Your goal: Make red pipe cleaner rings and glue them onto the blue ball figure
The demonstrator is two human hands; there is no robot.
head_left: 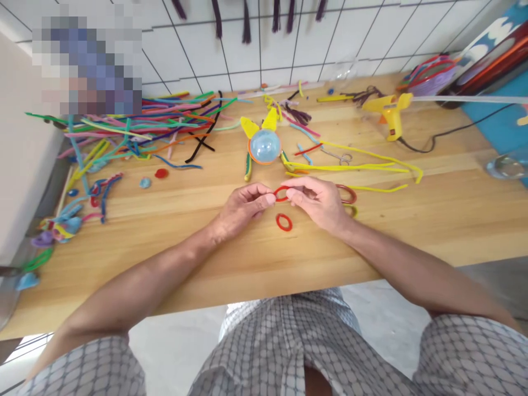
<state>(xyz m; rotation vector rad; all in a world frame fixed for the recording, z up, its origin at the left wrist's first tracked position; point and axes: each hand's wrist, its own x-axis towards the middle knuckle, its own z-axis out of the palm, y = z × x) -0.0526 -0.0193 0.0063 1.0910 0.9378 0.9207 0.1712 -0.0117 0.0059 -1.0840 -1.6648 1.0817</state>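
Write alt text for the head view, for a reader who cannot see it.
Left hand and right hand hold a red ring between them over a table; a second ring lies nearer the viewer. Beyond are a pale blue dome with yellow ears, pipe cleaners at left and a glue gun at right.

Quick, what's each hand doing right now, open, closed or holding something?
Left hand: closed, pinching one side of a red ring.
Right hand: closed, pinching that ring's other side.
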